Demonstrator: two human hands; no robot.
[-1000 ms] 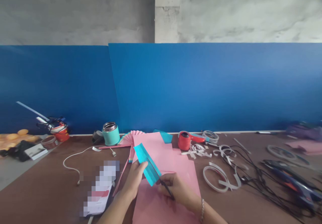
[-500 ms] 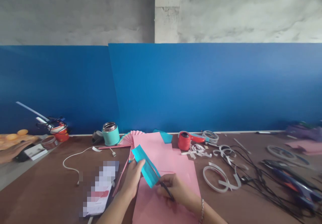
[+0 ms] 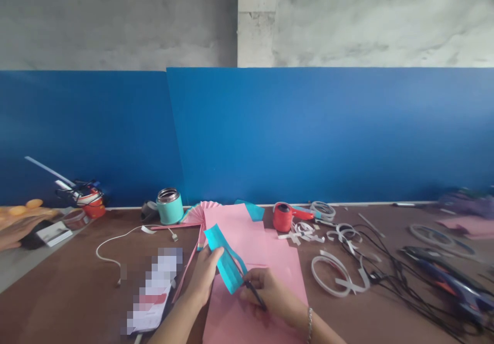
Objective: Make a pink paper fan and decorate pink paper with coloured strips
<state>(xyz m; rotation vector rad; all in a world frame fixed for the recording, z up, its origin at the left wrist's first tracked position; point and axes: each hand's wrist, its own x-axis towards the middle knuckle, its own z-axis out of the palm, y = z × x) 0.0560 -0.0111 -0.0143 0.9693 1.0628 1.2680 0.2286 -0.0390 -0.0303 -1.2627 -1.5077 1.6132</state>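
Note:
A turquoise piece of paper (image 3: 227,268) is pinched along its left edge by my left hand (image 3: 206,274), thumb on top. My right hand (image 3: 270,292) is closed around dark-handled scissors (image 3: 254,295), whose blades lie along the paper. A narrow strip on the paper's right side bows away from the wider part, still joined near its upper end as far as I can see. Beneath both hands lie pink sheets of paper (image 3: 281,261), overlapping one another. A pleated pink paper fan (image 3: 204,211) rests just beyond them.
Left of me lie a phone (image 3: 156,287) and a white cable (image 3: 102,246); behind stands a turquoise jar (image 3: 170,207). To the right are a red tape dispenser (image 3: 283,218), white tape rings (image 3: 328,277), black cords (image 3: 401,287) and a glue gun (image 3: 455,282). Another person's hand (image 3: 13,233) shows far left.
The slit in the turquoise paper has lengthened and its right strip now bows outward. The paper has shifted slightly. Another person's hand has come in at the left edge.

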